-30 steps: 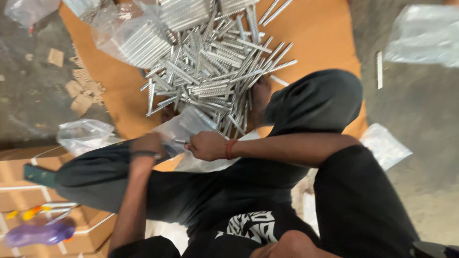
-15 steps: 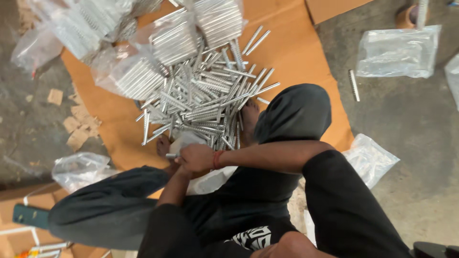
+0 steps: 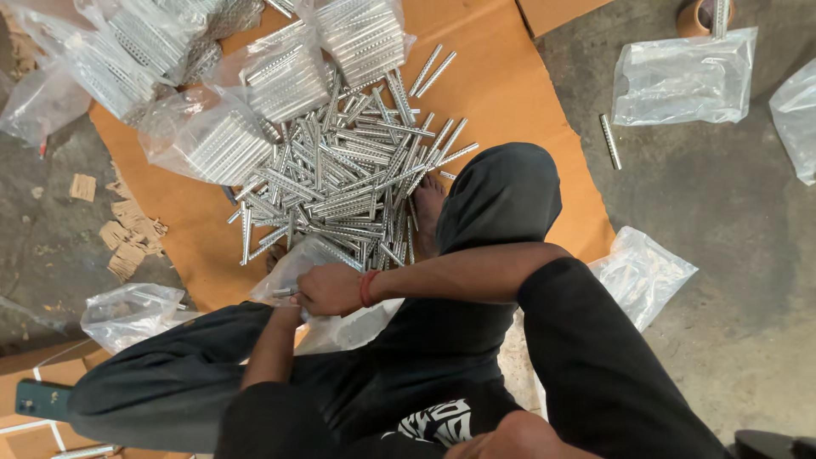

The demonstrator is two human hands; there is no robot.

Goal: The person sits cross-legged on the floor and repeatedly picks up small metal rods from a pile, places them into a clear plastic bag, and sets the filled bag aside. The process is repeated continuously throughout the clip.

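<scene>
A heap of short perforated metal strips (image 3: 340, 183) lies on an orange cardboard sheet (image 3: 501, 85) in front of me. My right hand (image 3: 327, 289), with a red band at the wrist, is closed around the mouth of a clear plastic bag (image 3: 302, 263) and a metal strip near my knee. My left hand is mostly hidden under the right one; only its forearm (image 3: 268, 353) shows, reaching to the same bag. My bare foot (image 3: 427, 212) rests at the edge of the heap.
Several clear bags filled with strips (image 3: 212, 136) sit at the far left of the cardboard. Flat empty bags (image 3: 680, 76) lie on the concrete floor at right, one (image 3: 642, 272) by my knee. A loose strip (image 3: 609, 141), cardboard scraps (image 3: 127, 242) and another bag (image 3: 132, 310) lie around.
The view has tilted so the heap and bags sit lower in frame. Both hands stay together at the bag by my knee, with little visible change.
</scene>
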